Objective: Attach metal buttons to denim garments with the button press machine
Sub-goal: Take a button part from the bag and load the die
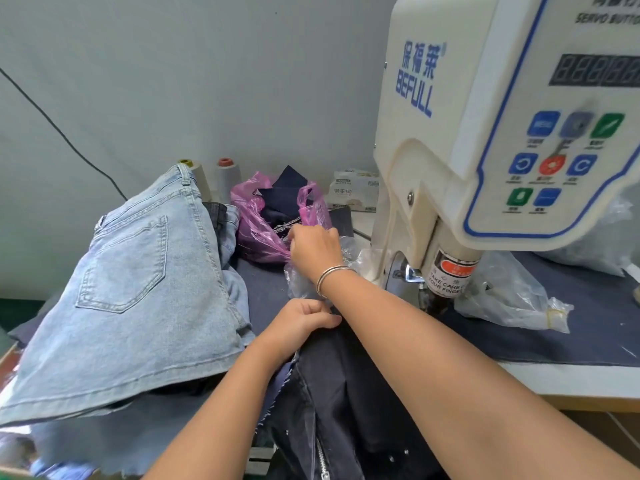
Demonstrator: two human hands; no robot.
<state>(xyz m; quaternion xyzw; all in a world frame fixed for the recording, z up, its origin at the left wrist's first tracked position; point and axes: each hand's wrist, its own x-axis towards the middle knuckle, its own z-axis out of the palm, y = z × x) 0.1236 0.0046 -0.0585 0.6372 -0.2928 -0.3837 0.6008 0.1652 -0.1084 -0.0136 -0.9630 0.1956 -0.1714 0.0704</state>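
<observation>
Cream plastic button press machine (485,140): overhangs right of blue-grey cloth-covered table (554,334); press head just beside right forearm.
Dark navy denim garment (346,393): draped over near table edge, frayed hem, metal zipper.
Left hand (304,317): fingers curled, pinching garment's top edge.
Right hand (315,247): fingers bent into pink plastic bag (256,237); contents held, cannot tell.
Pale blue denim stack (138,289): crowds left side.
Crinkled clear plastic bag (512,299): right of press.

Your single head view, down and forward, close over your forearms, press machine (502,150) at two o'clock.
</observation>
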